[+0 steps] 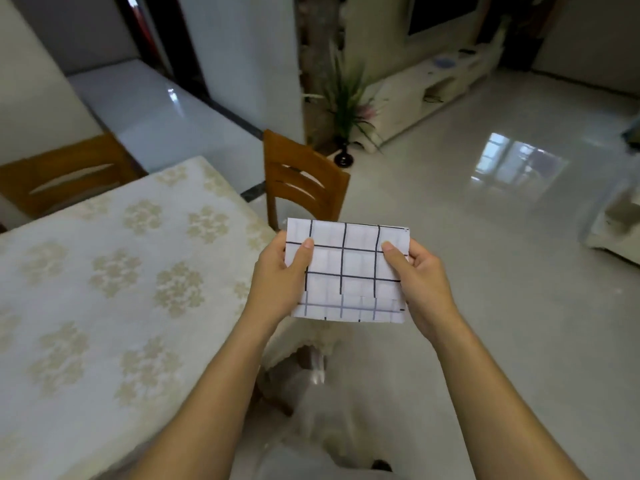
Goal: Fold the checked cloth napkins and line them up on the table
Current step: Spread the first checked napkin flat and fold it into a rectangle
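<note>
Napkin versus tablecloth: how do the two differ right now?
Pattern: the napkin has a dark grid on white; the tablecloth has pale beige flower clusters. Pose: the napkin is folded into a small rectangle, while the tablecloth lies spread flat with its edge hanging down. Support: the napkin is held in the air by the left hand and right hand, beyond the tablecloth's edge. Both are light-coloured cloth.

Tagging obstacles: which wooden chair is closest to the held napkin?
The chair at the table's right edge, just beyond the napkin; the other chair stands far left.
</note>
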Tool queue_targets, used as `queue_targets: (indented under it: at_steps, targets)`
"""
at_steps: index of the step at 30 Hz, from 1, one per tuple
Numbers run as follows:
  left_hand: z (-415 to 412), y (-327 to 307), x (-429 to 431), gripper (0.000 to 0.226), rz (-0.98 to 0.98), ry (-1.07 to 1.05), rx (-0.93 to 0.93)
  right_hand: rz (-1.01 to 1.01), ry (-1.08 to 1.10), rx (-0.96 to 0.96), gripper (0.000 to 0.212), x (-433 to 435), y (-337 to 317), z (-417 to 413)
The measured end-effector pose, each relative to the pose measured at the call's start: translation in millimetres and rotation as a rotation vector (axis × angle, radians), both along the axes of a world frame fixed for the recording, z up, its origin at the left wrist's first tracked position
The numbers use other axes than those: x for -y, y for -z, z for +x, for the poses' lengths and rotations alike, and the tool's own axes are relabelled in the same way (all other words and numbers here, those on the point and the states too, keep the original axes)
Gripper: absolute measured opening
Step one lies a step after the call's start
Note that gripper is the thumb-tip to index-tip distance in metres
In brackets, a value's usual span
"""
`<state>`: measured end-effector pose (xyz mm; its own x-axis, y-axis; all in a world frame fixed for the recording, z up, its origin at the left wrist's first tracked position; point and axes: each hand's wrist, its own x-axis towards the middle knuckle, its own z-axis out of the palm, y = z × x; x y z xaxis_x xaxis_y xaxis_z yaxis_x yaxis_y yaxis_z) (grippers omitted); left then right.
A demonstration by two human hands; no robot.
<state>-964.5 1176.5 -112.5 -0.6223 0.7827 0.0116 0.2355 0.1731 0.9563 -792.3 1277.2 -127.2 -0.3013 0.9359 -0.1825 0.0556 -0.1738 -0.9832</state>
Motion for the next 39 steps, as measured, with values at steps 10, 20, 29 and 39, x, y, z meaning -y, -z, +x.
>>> queue_targets:
  at_steps: [10, 20, 29, 39]
  targets:
    - [-97.4, 37.9, -41.5, 0.014, 0.098, -0.435, 0.048, 0.072, -0.417, 0.108, 0.018, -89.0, 16.6, -134.4]
    - [-174.1, 63.7, -38.2, 0.016, 0.006, -0.574, 0.111, 0.056, -0.631, 0.121, 0.025, -125.2, 40.0, -263.2]
    - [-182.9, 135.5, -42.2, 0.017, -0.140, -1.039, 0.182, 0.010, -1.071, 0.335, 0.010, -166.8, 120.2, -334.5]
    - [-172.8, 228.9, -62.1, 0.022, -0.604, -1.196, 0.251, -0.528, -1.340, 0.550, 0.018, -195.5, 212.1, -339.2]
